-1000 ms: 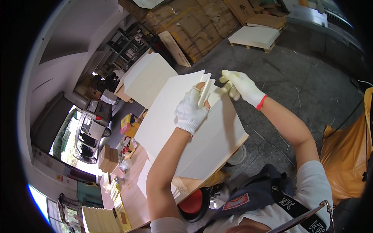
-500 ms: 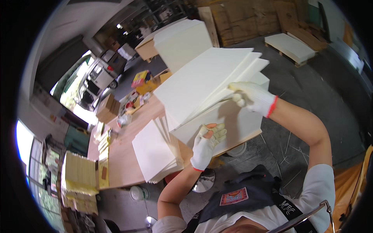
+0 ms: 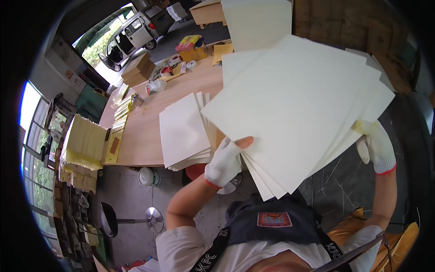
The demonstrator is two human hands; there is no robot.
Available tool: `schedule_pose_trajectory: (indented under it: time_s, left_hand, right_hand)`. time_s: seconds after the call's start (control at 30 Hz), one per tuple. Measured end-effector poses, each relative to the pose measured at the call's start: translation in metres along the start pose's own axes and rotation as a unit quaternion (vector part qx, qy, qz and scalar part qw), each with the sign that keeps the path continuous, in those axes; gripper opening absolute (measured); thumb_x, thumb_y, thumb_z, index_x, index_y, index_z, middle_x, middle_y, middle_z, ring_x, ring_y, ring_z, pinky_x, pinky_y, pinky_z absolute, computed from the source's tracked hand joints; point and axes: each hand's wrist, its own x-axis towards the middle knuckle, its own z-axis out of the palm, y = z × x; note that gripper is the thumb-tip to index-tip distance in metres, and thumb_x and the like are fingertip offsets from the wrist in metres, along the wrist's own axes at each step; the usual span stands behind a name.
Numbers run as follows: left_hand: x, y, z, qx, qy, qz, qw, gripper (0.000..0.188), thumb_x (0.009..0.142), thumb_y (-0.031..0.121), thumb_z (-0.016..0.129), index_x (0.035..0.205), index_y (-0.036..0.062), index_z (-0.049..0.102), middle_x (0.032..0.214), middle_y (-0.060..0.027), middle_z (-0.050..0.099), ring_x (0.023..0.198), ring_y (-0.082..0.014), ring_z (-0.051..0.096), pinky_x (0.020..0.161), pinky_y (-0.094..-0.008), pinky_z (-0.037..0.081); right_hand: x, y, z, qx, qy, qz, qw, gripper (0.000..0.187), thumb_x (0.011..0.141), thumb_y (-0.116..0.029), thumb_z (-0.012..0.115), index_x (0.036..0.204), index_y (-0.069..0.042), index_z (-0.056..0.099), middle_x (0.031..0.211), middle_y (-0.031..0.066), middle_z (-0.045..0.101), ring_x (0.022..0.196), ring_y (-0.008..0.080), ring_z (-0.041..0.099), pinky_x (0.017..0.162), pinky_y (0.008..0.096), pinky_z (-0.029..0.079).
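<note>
A fanned bundle of large white sheets, paper or thin board, is held tilted in front of me between my two hands. My left hand, in a white glove with the thumb tip bare, is closed on the bundle's near left edge, thumb on top. At the right edge my right hand, gloved with a red cuff, grips the sheets, its other fingers partly hidden beneath. Just left of the bundle, a fanned stack of smaller white sheets lies on the wooden table.
Behind the bundle rises a tall white stack. Cardboard boxes, a yellow box and tape rolls stand along the table's far side. Yellowish bundles are piled left of the table. A white bucket and a stool stand on the floor.
The large sheets have been lifted toward me and swung to the right. My left hand has closed on their near edge; my right hand has moved right, still gripping. The view has shifted.
</note>
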Motion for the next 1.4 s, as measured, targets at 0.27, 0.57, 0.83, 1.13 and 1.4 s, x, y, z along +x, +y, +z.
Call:
schedule_pose_trajectory:
  time_s: [0.27,0.57,0.83,1.13,1.4]
  left_hand:
    - [-0.044,-0.008,-0.113,-0.108,0.061,0.298,0.947,0.042,0.101,0.022,0.062,0.137,0.0039,0.049,0.131,-0.0114,0.059,0.118,-0.0275,0.061,0.098,-0.043,0.054]
    - [-0.026,0.017,-0.187,-0.104,0.209,0.398,0.887,0.031,0.099,0.019,0.067,0.126,0.0082,0.059,0.116,-0.0053,0.066,0.101,-0.0152,0.065,0.082,-0.0288,0.056]
    - [0.062,-0.078,-0.323,-0.264,0.384,0.19,0.864,0.018,0.097,0.012,0.068,0.112,0.0058,0.061,0.106,-0.0053,0.066,0.094,-0.0188,0.066,0.075,-0.0324,0.059]
    - [0.054,-0.092,-0.33,-0.259,0.363,0.216,0.869,0.035,0.093,0.018,0.074,0.122,0.0033,0.061,0.111,-0.0069,0.064,0.1,-0.0204,0.064,0.081,-0.0344,0.059]
    - [0.004,-0.119,-0.382,-0.099,0.192,0.268,0.939,0.017,0.095,0.019,0.058,0.108,0.0128,0.067,0.096,-0.0046,0.07,0.096,-0.0218,0.067,0.101,-0.0404,0.048]
  right_hand:
    - [0.087,0.027,0.143,-0.192,-0.16,-0.349,0.903,0.029,0.1,-0.025,0.063,0.112,0.0,0.068,0.097,0.0038,0.07,0.08,0.0141,0.066,0.065,0.0281,0.051]
    - [0.126,0.184,0.331,-0.047,-0.251,-0.049,0.966,0.056,0.099,-0.036,0.067,0.138,0.002,0.052,0.1,0.0024,0.063,0.088,0.0078,0.056,0.077,0.0254,0.047]
    - [0.207,0.354,0.36,-0.017,-0.129,0.213,0.968,0.045,0.092,-0.043,0.075,0.108,-0.002,0.067,0.079,-0.0005,0.057,0.067,0.0084,0.051,0.056,0.0275,0.042]
    - [0.206,0.366,0.369,0.009,-0.11,0.178,0.978,0.044,0.092,-0.04,0.074,0.112,-0.001,0.068,0.096,0.0055,0.069,0.083,0.0121,0.062,0.073,0.028,0.049]
    - [0.171,0.374,0.326,0.16,-0.308,0.207,0.915,0.027,0.099,-0.032,0.065,0.108,-0.007,0.065,0.089,0.0034,0.066,0.071,0.0124,0.061,0.062,0.0294,0.047]
